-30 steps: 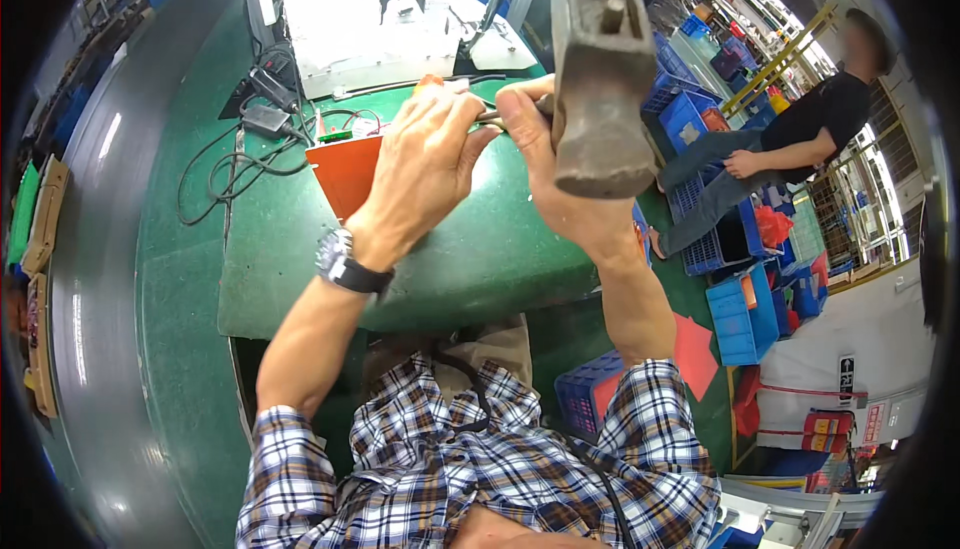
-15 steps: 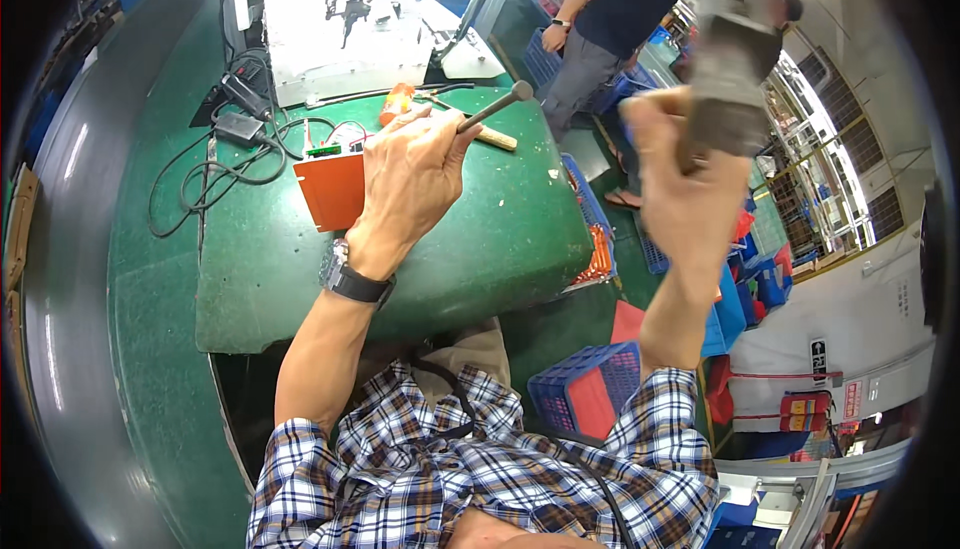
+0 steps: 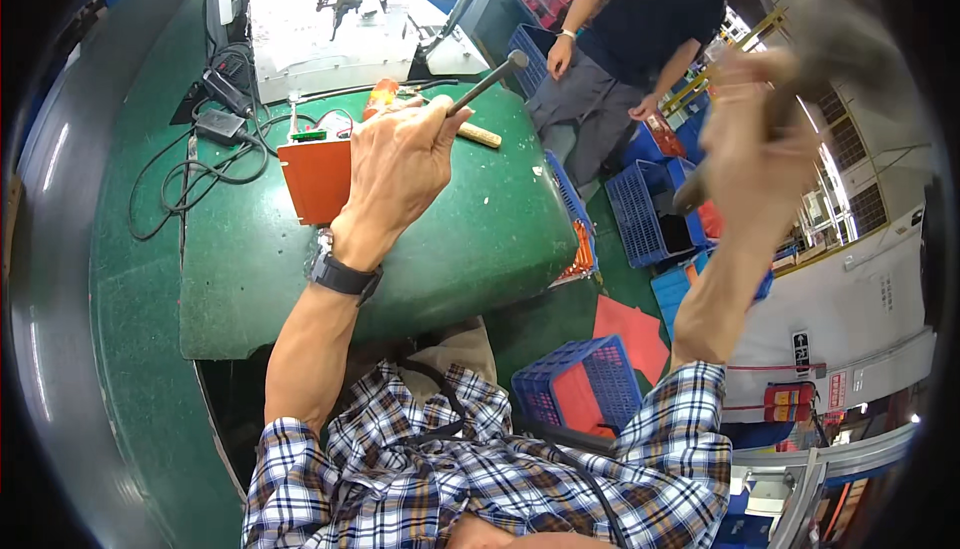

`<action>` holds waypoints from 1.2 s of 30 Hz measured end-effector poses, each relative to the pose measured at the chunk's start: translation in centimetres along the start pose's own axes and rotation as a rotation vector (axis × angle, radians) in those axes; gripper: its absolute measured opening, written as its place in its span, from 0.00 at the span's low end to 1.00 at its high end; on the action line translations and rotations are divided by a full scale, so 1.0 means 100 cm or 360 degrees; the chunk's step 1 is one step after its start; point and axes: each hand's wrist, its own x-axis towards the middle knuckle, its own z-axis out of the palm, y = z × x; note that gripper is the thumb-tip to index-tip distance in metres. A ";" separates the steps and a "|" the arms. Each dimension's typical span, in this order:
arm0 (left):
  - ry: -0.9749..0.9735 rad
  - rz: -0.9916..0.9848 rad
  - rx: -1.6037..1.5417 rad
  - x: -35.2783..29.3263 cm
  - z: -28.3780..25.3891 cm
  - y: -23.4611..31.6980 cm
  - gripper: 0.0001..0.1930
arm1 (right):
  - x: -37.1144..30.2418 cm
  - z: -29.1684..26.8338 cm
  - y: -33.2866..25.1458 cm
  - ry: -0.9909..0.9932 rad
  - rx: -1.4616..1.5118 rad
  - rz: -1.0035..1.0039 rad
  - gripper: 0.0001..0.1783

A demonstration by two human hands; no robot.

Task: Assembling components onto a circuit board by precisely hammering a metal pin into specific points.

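Our hands were both full: the left hand closed around a slim, dark metal rod, and the right hand, raised well out to the side, wrapped around a hammer. Motion blurred the right fingers and smeared the hammer's head into a dark grey mass, so we could not make out its surface; the handle's rounded end showed below the fist. The rod slanted up and away from the left fist to a round, flat, disc-like head, and we could not see its lower end.

Just beside the left hand, an orange-red housing stood on the bench, its smooth, flat face turned toward us, a small green circuit board at its top edge. We could not tell whether hand and housing touched. Beyond the fist lay a glossy orange handle and a pale, rounded wooden handle. The bench top was smooth, green and slightly shiny, scattered with small specks. To the left, thin black cable looped loosely beside a blocky black adapter. Below, to the right, sat a blue plastic crate with latticed walls.
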 end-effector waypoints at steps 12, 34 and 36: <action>-0.0052 -0.0105 -0.0114 0.011 -0.007 -0.013 0.13 | 0.004 0.036 0.031 -0.0473 -0.0428 -0.0873 0.11; -0.0136 -0.0140 -0.0243 0.017 -0.005 -0.023 0.20 | 0.015 0.040 0.038 -0.0636 -0.0476 -0.1005 0.09; -0.0218 -0.0276 -0.0244 0.014 -0.010 -0.029 0.19 | 0.019 0.054 0.035 -0.1033 -0.0746 -0.0429 0.09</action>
